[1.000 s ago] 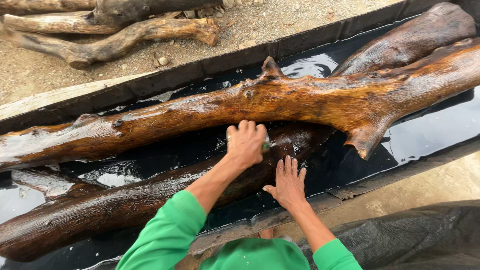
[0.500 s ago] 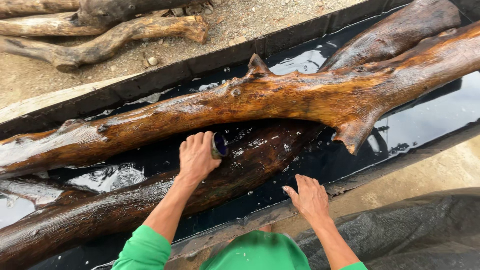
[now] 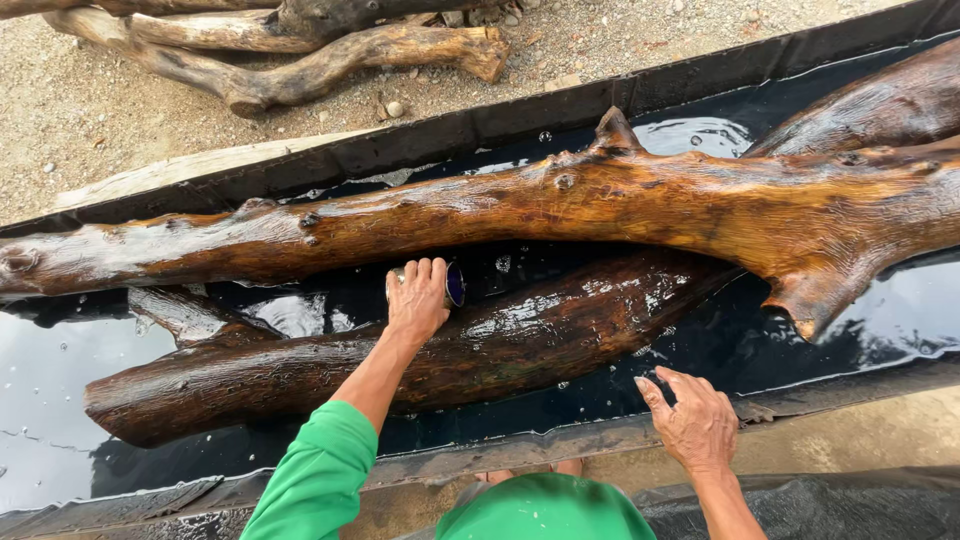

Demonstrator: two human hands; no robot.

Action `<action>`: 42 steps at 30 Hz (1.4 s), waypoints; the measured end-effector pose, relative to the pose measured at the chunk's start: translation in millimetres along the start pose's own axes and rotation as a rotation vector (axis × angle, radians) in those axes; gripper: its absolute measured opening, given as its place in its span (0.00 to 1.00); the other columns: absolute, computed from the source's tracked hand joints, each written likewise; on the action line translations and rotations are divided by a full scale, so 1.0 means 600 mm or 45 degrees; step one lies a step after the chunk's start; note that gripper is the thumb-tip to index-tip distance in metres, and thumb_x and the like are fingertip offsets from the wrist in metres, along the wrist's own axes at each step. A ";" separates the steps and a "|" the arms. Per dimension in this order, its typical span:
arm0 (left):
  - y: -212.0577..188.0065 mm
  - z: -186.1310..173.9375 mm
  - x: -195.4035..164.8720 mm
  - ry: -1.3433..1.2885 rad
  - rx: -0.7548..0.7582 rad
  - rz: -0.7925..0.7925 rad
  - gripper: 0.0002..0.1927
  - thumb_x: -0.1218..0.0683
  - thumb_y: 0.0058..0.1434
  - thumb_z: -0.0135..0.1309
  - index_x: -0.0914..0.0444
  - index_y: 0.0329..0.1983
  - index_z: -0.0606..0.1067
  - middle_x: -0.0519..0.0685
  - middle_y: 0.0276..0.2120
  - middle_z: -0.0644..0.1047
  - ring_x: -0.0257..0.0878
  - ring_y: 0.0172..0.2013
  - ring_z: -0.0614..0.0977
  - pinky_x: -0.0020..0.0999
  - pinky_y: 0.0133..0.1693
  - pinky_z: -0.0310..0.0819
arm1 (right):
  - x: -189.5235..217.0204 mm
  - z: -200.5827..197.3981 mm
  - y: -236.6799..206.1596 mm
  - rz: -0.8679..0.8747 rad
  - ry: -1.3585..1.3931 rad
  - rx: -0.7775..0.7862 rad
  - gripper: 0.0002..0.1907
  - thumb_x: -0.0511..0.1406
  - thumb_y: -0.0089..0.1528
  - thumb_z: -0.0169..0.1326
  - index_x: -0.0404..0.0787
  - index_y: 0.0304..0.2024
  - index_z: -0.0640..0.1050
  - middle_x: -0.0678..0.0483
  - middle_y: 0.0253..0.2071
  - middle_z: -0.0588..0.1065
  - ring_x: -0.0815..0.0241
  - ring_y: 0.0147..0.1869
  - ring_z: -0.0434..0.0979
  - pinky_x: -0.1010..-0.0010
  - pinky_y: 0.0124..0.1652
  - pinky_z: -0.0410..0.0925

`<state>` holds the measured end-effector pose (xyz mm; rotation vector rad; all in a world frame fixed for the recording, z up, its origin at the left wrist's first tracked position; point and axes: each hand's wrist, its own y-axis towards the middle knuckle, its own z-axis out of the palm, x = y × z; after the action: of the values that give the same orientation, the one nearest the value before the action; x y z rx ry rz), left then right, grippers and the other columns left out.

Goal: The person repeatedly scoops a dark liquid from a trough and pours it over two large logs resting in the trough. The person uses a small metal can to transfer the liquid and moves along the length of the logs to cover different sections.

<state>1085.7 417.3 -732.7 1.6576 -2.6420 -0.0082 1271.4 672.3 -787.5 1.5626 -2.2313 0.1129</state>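
Wetting of logs in a lined trough: dipping step in hand.

A small dark cup [image 3: 452,284] is gripped in the left hand [image 3: 418,298], fingers wrapped closed around it, and is held low in the gap between the long upper log [image 3: 560,215] and the shorter lower log [image 3: 400,355], just above the dark liquid [image 3: 60,370]. The right hand [image 3: 697,422] is spread open, holding nothing, and is braced on the near rim of the trough [image 3: 560,440]. The next move is judged to call for a steady lift and an even tilt over the wood.
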 end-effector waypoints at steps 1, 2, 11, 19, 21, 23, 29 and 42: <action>0.004 0.000 0.001 0.015 0.007 -0.002 0.40 0.53 0.43 0.72 0.63 0.58 0.66 0.54 0.50 0.73 0.53 0.56 0.72 0.64 0.54 0.63 | 0.001 0.001 0.000 0.006 -0.019 0.005 0.26 0.56 0.61 0.53 0.46 0.46 0.85 0.55 0.44 0.83 0.57 0.49 0.80 0.63 0.47 0.70; 0.007 0.000 0.002 0.030 0.014 -0.005 0.38 0.54 0.45 0.71 0.63 0.58 0.67 0.54 0.50 0.73 0.53 0.56 0.73 0.64 0.53 0.64 | 0.001 0.002 0.001 0.010 -0.037 0.011 0.26 0.56 0.62 0.53 0.46 0.46 0.85 0.55 0.44 0.83 0.57 0.49 0.80 0.64 0.47 0.70; 0.028 -0.005 0.002 0.050 0.131 -0.059 0.41 0.52 0.46 0.70 0.64 0.62 0.65 0.55 0.53 0.74 0.52 0.56 0.73 0.63 0.52 0.65 | 0.004 0.003 0.007 0.084 -0.111 0.069 0.27 0.58 0.62 0.52 0.48 0.45 0.85 0.55 0.43 0.83 0.58 0.48 0.81 0.64 0.47 0.70; 0.042 -0.005 -0.016 -0.058 0.199 -0.069 0.45 0.49 0.42 0.74 0.62 0.62 0.65 0.54 0.57 0.73 0.53 0.60 0.72 0.63 0.56 0.65 | 0.000 -0.002 0.012 0.050 -0.034 -0.090 0.17 0.49 0.60 0.59 0.46 0.40 0.85 0.54 0.38 0.82 0.53 0.44 0.79 0.60 0.44 0.69; 0.039 -0.004 -0.023 -0.138 0.131 -0.071 0.47 0.49 0.40 0.74 0.62 0.62 0.65 0.55 0.58 0.72 0.54 0.60 0.71 0.63 0.58 0.63 | -0.007 -0.002 0.011 0.028 -0.006 -0.127 0.15 0.47 0.59 0.60 0.46 0.39 0.85 0.54 0.37 0.81 0.53 0.43 0.79 0.59 0.44 0.69; 0.031 -0.002 -0.028 -0.266 0.042 -0.049 0.44 0.50 0.43 0.73 0.62 0.62 0.65 0.55 0.59 0.72 0.55 0.61 0.71 0.59 0.60 0.64 | -0.015 -0.001 0.009 -0.002 0.012 -0.146 0.14 0.46 0.59 0.60 0.45 0.38 0.84 0.55 0.38 0.82 0.53 0.44 0.79 0.59 0.44 0.69; -0.004 0.004 -0.032 -0.620 -0.342 0.024 0.46 0.49 0.44 0.73 0.68 0.64 0.66 0.62 0.60 0.72 0.59 0.62 0.70 0.50 0.61 0.65 | -0.037 0.011 0.001 0.040 0.028 -0.103 0.14 0.46 0.60 0.60 0.45 0.38 0.84 0.55 0.37 0.82 0.53 0.42 0.79 0.60 0.44 0.69; -0.048 -0.014 -0.049 -0.640 0.147 0.031 0.41 0.42 0.39 0.69 0.65 0.55 0.71 0.58 0.48 0.78 0.57 0.52 0.76 0.51 0.49 0.71 | -0.048 0.020 -0.002 0.096 0.030 -0.121 0.13 0.46 0.60 0.59 0.45 0.38 0.84 0.55 0.36 0.82 0.53 0.41 0.79 0.60 0.43 0.69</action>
<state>1124.9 431.5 -725.0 1.8658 -3.0682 -0.3191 1277.0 693.5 -809.3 1.4216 -2.2439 0.0459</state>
